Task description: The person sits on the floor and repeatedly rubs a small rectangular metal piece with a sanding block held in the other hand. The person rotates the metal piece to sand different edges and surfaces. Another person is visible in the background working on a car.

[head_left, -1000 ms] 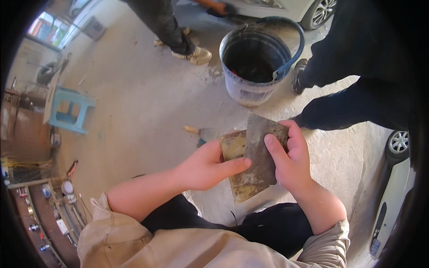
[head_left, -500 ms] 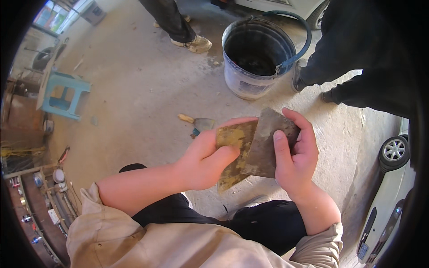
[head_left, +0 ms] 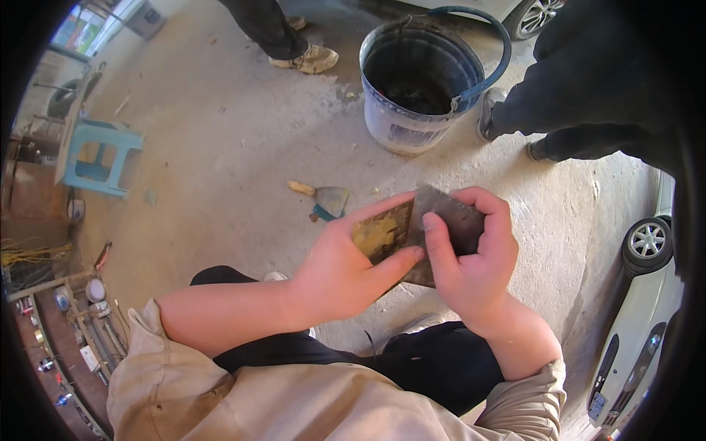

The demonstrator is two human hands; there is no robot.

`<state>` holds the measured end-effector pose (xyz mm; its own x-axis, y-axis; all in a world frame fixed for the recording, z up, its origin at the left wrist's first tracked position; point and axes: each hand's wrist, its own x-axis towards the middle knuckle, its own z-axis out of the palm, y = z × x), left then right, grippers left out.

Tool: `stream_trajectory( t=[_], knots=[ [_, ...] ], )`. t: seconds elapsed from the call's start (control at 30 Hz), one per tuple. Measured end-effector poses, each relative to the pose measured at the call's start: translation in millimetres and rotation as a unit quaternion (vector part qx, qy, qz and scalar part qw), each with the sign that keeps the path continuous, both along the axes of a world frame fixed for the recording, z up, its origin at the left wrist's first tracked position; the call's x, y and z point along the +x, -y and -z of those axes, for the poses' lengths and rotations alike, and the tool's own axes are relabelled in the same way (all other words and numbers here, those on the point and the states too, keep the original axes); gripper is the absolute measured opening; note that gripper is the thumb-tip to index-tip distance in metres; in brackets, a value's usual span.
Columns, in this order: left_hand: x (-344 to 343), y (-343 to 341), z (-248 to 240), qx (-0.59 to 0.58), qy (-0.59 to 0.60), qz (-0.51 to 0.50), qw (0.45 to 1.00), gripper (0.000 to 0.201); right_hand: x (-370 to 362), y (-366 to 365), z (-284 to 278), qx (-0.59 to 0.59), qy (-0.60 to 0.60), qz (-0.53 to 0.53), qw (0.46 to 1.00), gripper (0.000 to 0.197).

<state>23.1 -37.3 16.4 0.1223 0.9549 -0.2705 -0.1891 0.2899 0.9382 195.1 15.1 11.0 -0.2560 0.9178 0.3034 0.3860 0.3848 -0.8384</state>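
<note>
Since they look stiff and kinda light, the yellowish plate (head_left: 376,234) pinched in the left hand (head_left: 340,268) and grey plate (head_left: 465,228) in the right hand (head_left: 478,268), mid-frame, probably want edge grips.

Dull, scuffed, rough

Dull, mottled finishes are shown by the grey plate (head_left: 463,223) and yellow-blotched plate (head_left: 377,234) at centre. Scuffed plastic is seen on the bucket (head_left: 401,123) at upper centre, smooth plastic on the stool (head_left: 103,133) at left, rough concrete on the floor (head_left: 243,147).
</note>
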Motion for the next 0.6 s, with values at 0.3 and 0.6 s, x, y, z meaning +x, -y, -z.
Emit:
stream_trajectory(
  t=[0.3,0.6],
  knots=[
    [1.1,10.0,-4.7,0.009,-0.101,0.015,0.995,0.034,-3.6,5.3,5.4,0.095,-0.004,-0.069,0.993,0.037],
    [-8.1,-0.4,-8.8,0.095,-0.218,0.097,0.967,0.024,-4.4,2.7,-6.3,0.102,-0.003,-0.129,0.986,0.034]
  ],
)
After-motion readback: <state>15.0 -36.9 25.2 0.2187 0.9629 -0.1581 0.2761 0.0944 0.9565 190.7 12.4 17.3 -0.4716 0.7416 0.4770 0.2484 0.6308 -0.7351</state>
